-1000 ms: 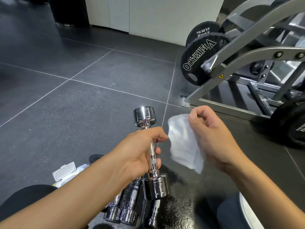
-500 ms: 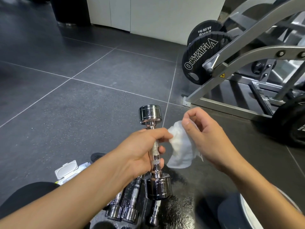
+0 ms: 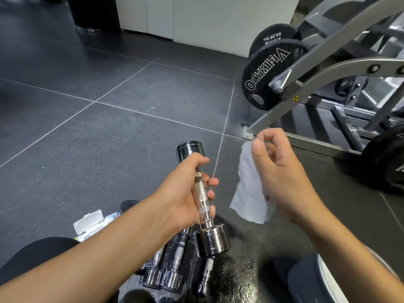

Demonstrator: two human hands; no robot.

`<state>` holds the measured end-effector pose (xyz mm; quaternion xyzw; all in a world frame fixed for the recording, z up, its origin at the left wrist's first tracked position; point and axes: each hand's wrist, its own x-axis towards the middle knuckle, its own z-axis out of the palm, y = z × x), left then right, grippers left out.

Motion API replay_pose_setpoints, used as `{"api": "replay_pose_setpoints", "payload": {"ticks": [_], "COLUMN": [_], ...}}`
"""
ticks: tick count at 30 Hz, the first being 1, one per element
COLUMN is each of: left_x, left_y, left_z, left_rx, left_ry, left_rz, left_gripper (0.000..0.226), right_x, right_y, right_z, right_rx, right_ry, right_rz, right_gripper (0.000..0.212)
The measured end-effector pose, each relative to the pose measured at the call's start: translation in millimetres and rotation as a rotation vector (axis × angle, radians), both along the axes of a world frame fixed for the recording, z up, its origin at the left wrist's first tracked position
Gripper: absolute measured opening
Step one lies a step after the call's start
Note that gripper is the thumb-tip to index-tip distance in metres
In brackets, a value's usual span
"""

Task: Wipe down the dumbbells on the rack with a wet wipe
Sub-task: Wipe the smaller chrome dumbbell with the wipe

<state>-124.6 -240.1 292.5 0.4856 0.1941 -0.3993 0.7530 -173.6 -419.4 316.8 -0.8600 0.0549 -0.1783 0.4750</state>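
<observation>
Dumbbell point(image 3: 204, 206), chrome, gripped mid-handle by left hand point(image 3: 179, 193), fingers and thumb curled round the knurled bar. Tilted slightly, one head up and away past the knuckles, other head low and near, hanging over more dumbbells point(image 3: 172, 265) lying side by side on a dark, glistening base point(image 3: 229, 278).

Right hand point(image 3: 284, 180) raised just to the right, thumb and forefinger pinching the top edge of a white wipe point(image 3: 247, 193); remaining fingers loosely curled. Wipe hanging limp beneath that pinch, crumpled, lower edge about level with the bottom of the handle. Just beside the held dumbbell, not touching it; narrow strip of floor showing between.

Pack of wipes point(image 3: 89, 224), lid flipped open, on the floor at lower left, partly hidden behind the left forearm. Knee in black point(image 3: 32, 254) at bottom left. Dark grey floor tiles point(image 3: 98, 138) with pale grout lines all around. Black weight plate point(image 3: 262, 79) lettered in white on a grey machine frame point(image 3: 332, 68) at upper right, well apart from both hands. White cabinet point(image 3: 207, 18) along the far wall.
</observation>
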Motion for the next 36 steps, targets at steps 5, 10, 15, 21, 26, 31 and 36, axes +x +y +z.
{"api": "replay_pose_setpoints", "payload": {"ticks": [5,10,15,21,26,31,36], "left_x": [-7.1,-11.3,-9.3,-10.7,-12.4,-12.9,-14.6], "left_y": [-9.4,-12.4,-15.8,-19.7,-21.7,-24.8,-25.1], "left_z": [4.6,7.4,0.7,-3.7,-4.3,-11.8,-6.3], "left_rx": [-0.177,-0.213,-0.166,-0.110,-0.084,-0.087,-0.052], "left_ry": [-0.059,-0.064,-0.021,-0.014,0.000,0.017,-0.044], "left_rz": [-0.070,-0.058,-0.052,-0.037,-0.019,0.005,-0.025], "left_gripper": [0.025,0.027,0.044,0.044,0.044,0.051,0.067], "right_x": [-14.3,-16.1,-15.2,-11.7,-3.2,6.6,14.0], "right_y": [42.1,37.7,43.1,53.6,47.1,50.5,46.6], "right_z": [4.4,3.0,-19.6,-22.3,-18.5,-23.2,-33.6], "right_rx": [0.248,0.412,-0.050,-0.221,-0.318,-0.309,0.243], "right_ry": [0.238,0.323,0.249,0.366,0.529,0.625,0.634], "right_rz": [0.347,0.330,0.118,0.041,0.068,0.086,0.059], "right_gripper": [0.028,0.038,0.028,0.022,0.025,0.021,0.018]}}
